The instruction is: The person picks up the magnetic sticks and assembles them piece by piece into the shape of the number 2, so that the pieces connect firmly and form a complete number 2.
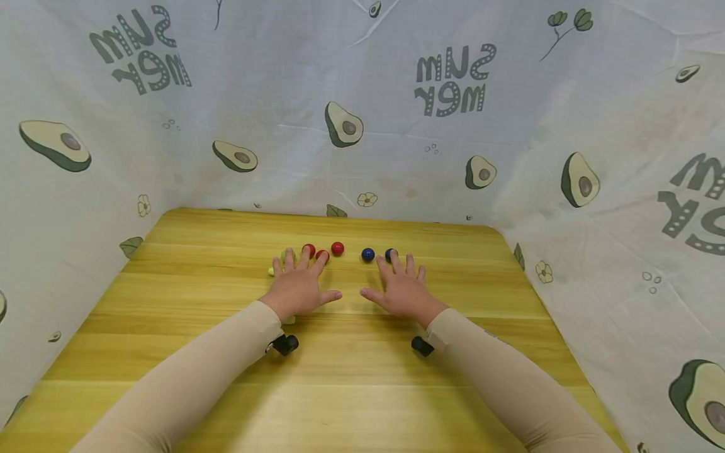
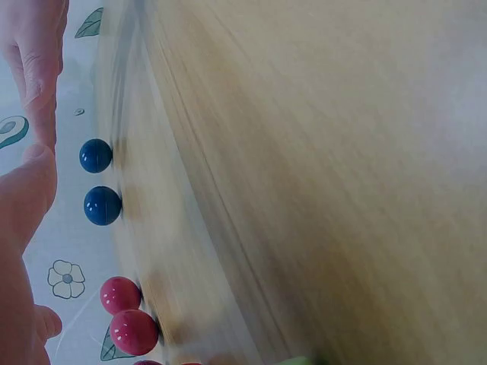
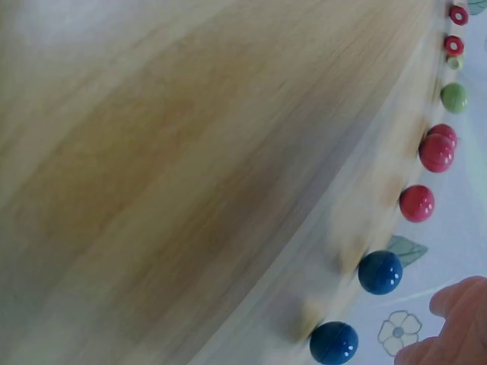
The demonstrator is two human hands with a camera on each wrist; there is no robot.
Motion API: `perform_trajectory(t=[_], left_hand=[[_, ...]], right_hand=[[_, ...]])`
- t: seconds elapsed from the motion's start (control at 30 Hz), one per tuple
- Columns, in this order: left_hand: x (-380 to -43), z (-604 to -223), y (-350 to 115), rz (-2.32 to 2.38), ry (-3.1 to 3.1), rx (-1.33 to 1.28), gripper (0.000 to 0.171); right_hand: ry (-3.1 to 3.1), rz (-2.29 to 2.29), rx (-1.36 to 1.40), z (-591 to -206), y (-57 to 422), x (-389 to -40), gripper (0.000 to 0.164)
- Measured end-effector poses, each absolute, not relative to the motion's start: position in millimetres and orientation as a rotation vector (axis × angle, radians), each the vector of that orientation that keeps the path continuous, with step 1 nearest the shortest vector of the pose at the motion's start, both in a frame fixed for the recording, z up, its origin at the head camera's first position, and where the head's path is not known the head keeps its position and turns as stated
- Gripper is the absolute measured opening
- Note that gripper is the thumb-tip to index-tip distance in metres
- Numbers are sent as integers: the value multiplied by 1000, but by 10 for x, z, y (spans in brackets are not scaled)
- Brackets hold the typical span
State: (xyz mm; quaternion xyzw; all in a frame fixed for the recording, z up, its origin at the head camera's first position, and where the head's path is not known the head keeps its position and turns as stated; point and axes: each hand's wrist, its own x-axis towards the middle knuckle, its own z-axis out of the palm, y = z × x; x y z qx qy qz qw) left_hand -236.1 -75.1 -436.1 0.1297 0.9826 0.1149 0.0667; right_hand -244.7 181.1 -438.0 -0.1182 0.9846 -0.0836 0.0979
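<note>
My left hand (image 1: 297, 290) is held palm down over the table, fingers spread. Its fingertips overlap three glossy red balls (image 1: 337, 248) and a green ball (image 1: 287, 257) in the head view. Mirroring it, my right hand (image 1: 404, 294) has straight, spread fingers, close to two dark blue balls (image 1: 367, 255); one fingertip partly covers the right-hand ball. Neither hand holds anything. The right wrist view shows the blue balls (image 3: 380, 272), red balls (image 3: 417, 204) and green ball (image 3: 454, 98) in a line.
A pale green piece (image 1: 272, 272) lies beside the left fingers, another pale green piece (image 1: 289, 320) by the left wrist. Red ring-ended pieces (image 3: 454, 46) show beyond the green ball. The wooden table (image 1: 351, 402) meets an avocado-print cloth (image 1: 391, 170) behind and at both sides.
</note>
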Motion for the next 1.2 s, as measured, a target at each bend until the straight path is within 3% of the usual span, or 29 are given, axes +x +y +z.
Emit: perform_trajectory(t=[0.63,1.2], left_hand=[[-2378,-4344,-862,436,2977,399,95],[-2511,-4361,-1520,550,3071,408,78]], right_hand=[[2918,-300,-301,-4363,1945,-2486,95],[2889,-576,-278,-4424,2368,-2907,81]])
